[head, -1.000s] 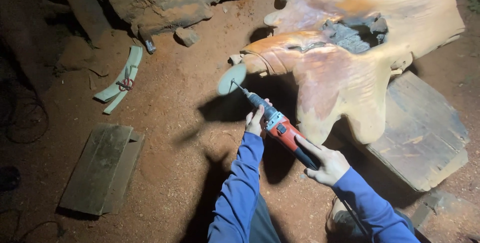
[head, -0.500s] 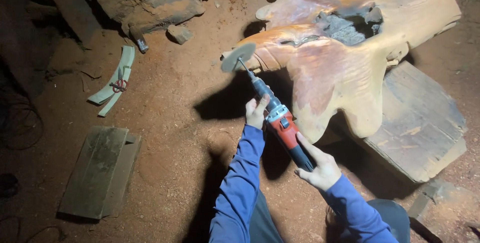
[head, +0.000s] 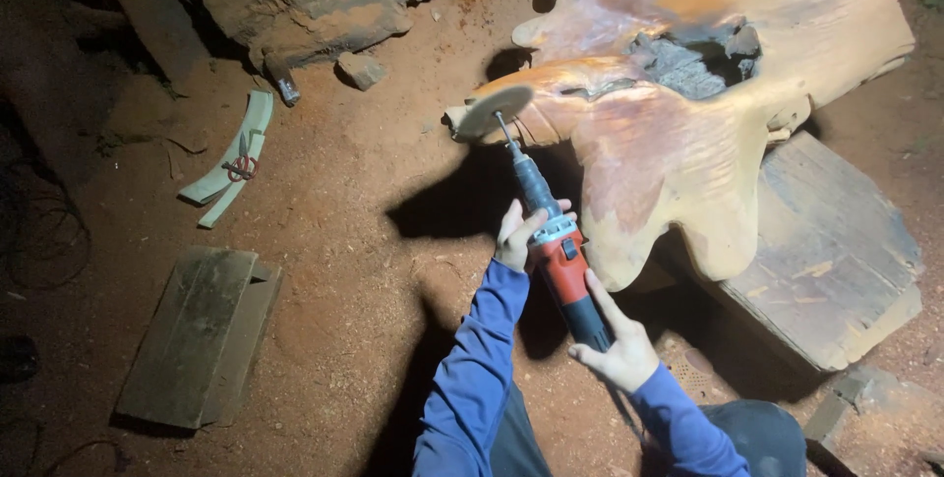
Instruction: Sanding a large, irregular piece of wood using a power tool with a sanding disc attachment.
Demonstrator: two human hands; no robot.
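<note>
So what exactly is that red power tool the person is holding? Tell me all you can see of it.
The red power tool is a long straight grinder: red body, dark rear grip, grey metal neck, thin shaft ending in a pale round sanding disc. It slants up and away from the person. The left hand grips the neck, the right hand holds the rear grip. The disc lies at the edge of the big carved wood piece; actual contact is unclear.

Plank (head: 197,334) left of grinder (head: 556,246); stump (head: 688,93) right, on slab (head: 836,251)
</note>
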